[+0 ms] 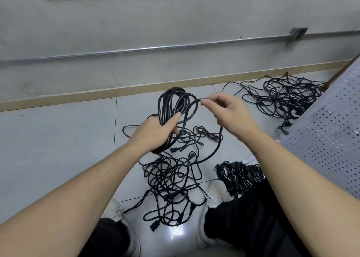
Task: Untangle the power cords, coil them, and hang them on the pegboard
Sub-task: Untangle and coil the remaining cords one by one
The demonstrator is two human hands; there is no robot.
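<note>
Hands first: left hand point(155, 133) is wrapped round a bundle of black rubber-sheathed power cord loops point(174, 103), thumb laid across the front to pin the turns, so the coil stands upright above the fist and can't spring apart. Right hand point(227, 112) pinches the free run of that same black cord point(211, 151) between thumb and fingertips, just beside the top of the coil, other fingers loosely curled. Judging by that, it's feeding the next turn onto the bundle: one hand acts as the spool, the other meters cord. The free run drops from the pinch in a wide arc down to the floor and into a loose tangle of black power cords with moulded plugs point(171, 184) lying on the grey floor tiles point(58, 140) between the person's white shoes point(212, 200). Can't tell where the held cord ends inside that tangle, so it may snag before the coil is done. Second black tangle point(288, 99) sits well apart, far right by the wall base. Denser heap of black cords point(239, 176) lies by the right knee; whether those are coiled already is unclear. Perforated white metal pegboard panel point(331, 132) leans at the right edge, nothing visibly hung on it. Task looks early: one cord mid-coil, most still tangled.
</note>
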